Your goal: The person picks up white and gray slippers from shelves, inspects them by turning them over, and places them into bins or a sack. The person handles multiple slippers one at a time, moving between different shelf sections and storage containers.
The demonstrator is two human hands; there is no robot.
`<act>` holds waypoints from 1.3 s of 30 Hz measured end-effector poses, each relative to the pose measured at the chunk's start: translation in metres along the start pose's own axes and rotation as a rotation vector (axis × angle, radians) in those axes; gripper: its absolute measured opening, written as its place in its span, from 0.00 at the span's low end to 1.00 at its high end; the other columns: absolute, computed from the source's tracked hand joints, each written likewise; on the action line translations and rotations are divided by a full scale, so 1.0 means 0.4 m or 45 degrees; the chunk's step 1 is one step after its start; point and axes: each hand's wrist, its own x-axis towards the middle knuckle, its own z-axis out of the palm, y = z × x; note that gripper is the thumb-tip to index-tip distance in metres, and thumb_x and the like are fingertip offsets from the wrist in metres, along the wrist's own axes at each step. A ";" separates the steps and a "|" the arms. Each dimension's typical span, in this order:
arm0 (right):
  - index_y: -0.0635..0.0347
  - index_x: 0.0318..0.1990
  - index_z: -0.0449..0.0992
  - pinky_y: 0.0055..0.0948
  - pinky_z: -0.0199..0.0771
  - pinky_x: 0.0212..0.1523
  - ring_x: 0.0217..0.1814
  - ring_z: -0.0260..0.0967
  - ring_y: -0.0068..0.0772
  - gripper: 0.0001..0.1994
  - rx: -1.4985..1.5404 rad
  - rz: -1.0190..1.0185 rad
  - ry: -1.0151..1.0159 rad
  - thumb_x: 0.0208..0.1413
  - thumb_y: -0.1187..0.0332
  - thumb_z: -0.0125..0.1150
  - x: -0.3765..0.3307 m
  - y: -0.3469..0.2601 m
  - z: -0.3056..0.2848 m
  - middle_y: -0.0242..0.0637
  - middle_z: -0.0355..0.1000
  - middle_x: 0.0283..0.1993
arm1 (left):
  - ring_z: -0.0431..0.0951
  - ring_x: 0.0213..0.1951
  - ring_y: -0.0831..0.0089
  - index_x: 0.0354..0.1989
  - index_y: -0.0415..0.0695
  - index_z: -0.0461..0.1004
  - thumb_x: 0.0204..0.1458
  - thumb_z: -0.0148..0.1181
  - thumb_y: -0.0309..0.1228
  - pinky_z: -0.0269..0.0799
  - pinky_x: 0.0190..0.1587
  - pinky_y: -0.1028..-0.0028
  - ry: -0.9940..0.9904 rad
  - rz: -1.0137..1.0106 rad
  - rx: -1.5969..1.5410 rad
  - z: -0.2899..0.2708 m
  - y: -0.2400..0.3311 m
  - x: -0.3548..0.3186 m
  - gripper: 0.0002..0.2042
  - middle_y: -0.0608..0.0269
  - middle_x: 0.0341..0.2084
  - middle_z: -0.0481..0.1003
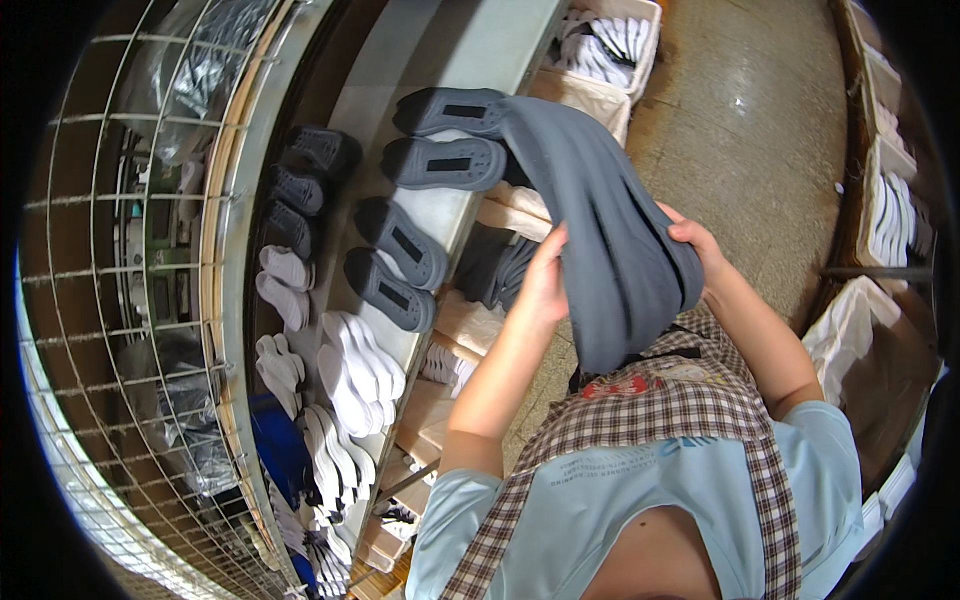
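Plainly, the grey soles (600, 270) lie between left hand (546, 270) and right hand (703, 248) — both half-closed, gripping them.

Clear plastic (192, 85) shows behind wire mesh (146, 203) at left.

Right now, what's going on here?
A person in a checked apron holds a fanned stack of grey sole-shaped pieces between both hands, the left hand on one side and the right hand on the other. On the bench to the left lie four grey soles with black rectangles, plus white soles in overlapping stacks.
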 end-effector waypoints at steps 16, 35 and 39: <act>0.49 0.46 0.69 0.29 0.58 0.48 0.53 0.60 0.24 0.14 -0.360 -0.006 0.668 0.56 0.55 0.52 -0.102 0.068 -0.120 0.26 0.64 0.51 | 0.63 0.54 0.56 0.53 0.49 0.66 0.45 0.46 0.51 0.56 0.54 0.48 0.531 0.479 0.336 -0.067 0.593 0.294 0.28 0.59 0.54 0.65; 0.49 0.39 0.70 0.23 0.61 0.40 0.43 0.65 0.19 0.09 -0.252 0.040 0.966 0.55 0.58 0.54 -0.112 0.142 -0.214 0.25 0.69 0.44 | 0.55 0.61 0.53 0.60 0.48 0.58 0.46 0.52 0.61 0.46 0.57 0.40 0.540 0.434 0.237 -0.197 0.709 0.396 0.38 0.58 0.62 0.56; 0.49 0.40 0.71 0.23 0.61 0.40 0.43 0.65 0.20 0.09 -0.233 0.062 0.959 0.55 0.58 0.54 -0.080 0.164 -0.215 0.26 0.69 0.43 | 0.58 0.59 0.57 0.60 0.46 0.58 0.47 0.56 0.53 0.54 0.56 0.47 0.969 0.945 0.178 -0.367 0.787 0.340 0.35 0.56 0.60 0.56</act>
